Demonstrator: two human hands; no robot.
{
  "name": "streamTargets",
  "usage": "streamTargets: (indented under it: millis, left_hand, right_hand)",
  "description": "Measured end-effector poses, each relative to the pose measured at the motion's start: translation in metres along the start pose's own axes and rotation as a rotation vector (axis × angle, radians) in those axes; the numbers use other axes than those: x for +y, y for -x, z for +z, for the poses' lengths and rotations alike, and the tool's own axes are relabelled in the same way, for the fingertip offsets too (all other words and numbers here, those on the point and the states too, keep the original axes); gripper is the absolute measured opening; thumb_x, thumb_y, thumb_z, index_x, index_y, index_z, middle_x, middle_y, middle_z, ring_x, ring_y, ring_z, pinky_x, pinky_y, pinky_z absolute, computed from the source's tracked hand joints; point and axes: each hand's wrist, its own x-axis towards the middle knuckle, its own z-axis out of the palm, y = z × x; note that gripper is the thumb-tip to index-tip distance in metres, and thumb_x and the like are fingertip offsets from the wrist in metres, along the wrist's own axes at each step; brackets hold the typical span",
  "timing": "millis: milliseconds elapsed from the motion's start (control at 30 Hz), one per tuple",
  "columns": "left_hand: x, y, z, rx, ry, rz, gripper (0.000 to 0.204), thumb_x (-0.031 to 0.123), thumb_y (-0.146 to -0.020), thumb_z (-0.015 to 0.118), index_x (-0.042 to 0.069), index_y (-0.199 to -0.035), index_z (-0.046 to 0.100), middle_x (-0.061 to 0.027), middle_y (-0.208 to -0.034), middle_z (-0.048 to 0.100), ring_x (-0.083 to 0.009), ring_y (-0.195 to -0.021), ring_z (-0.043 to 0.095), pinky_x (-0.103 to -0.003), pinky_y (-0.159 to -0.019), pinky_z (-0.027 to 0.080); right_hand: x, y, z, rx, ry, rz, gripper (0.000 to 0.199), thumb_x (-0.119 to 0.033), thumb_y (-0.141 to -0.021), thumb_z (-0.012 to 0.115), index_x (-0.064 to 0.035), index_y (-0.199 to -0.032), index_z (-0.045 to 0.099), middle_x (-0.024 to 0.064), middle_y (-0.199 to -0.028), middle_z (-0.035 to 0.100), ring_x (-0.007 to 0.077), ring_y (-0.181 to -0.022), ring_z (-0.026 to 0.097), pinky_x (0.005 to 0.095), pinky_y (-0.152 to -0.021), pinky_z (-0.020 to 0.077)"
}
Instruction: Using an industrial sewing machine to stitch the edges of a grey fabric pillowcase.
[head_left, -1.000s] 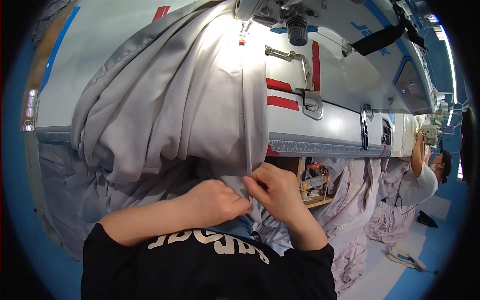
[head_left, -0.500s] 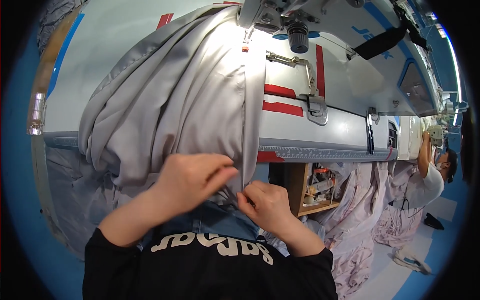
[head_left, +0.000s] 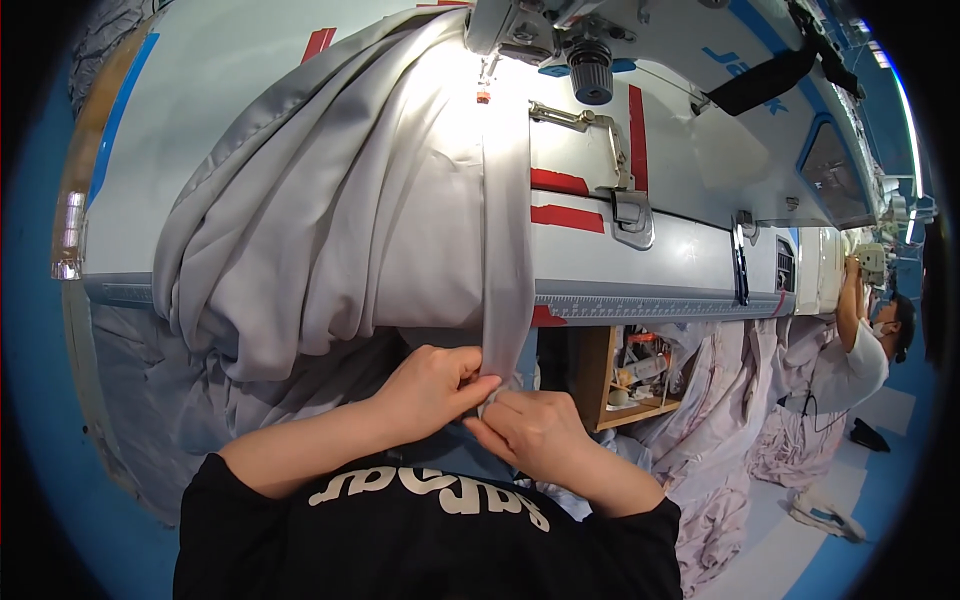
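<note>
We pinch the grey fabric strip (head_left: 507, 300) with left hand (head_left: 432, 385) and right hand (head_left: 535, 428) – folding its end, and next it wants an even crease.

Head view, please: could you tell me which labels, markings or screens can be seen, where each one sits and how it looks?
Red tape strips: on the table by the grey fabric, two short bars.
Blue lettering: on the white sewing machine, upper right.
White lettering: across the person's black shirt, bottom centre.
Ruler strip: along the table's front edge, grey.
No screens or packages show.
</note>
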Motion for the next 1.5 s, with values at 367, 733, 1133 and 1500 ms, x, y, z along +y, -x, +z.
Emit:
streamTargets:
  millis: [367,733,1133,1500]
  left_hand:
    - [0.029,0.022,-0.025,-0.030,-0.055,0.283,0.022,0.022,-0.087,0.062,0.003,-0.077,0.058,-0.0129,-0.056,0.058,-0.0322,-0.052,0.058,-0.039,-0.052,0.046]
    - [0.003,0.002,-0.016,-0.166,0.010,-0.074,0.028,0.024,-0.089,0.063,-0.001,-0.077,0.062,-0.0051,-0.050,0.057,-0.0118,-0.044,0.054,-0.029,-0.047,0.042]
    - [0.043,-0.004,-0.053,-0.507,-0.261,0.185,0.031,0.029,-0.091,0.055,0.003,-0.076,0.063,-0.0039,-0.064,0.066,-0.0239,-0.064,0.064,-0.037,-0.064,0.050]
    - [0.035,-0.068,-0.133,0.268,-0.990,0.749,0.064,0.039,-0.079,0.067,0.007,-0.131,0.049,-0.0072,-0.132,0.050,-0.0234,-0.126,0.042,-0.040,-0.107,0.032]
  right_hand:
    - [0.027,-0.021,-0.003,-0.150,-0.862,0.493,0.027,-0.018,-0.090,0.055,0.0026,-0.107,0.058,0.0167,-0.095,0.064,0.0237,-0.090,0.064,0.0353,-0.080,0.0491]
    - [0.011,0.024,0.071,-0.109,-0.550,0.117,0.014,-0.011,-0.079,0.059,-0.0052,-0.091,0.058,0.0083,-0.081,0.058,0.0236,-0.078,0.061,0.0345,-0.071,0.0496]
    - [0.049,-0.061,-0.014,0.266,0.188,-0.492,0.026,-0.004,-0.077,0.061,-0.0025,-0.103,0.065,0.0122,-0.111,0.066,0.0277,-0.101,0.065,0.0429,-0.093,0.0480]
    - [0.042,-0.055,-0.001,0.218,-0.086,-0.530,0.016,-0.004,-0.077,0.065,-0.0021,-0.092,0.069,0.0112,-0.101,0.069,0.0246,-0.099,0.067,0.0374,-0.086,0.0533]
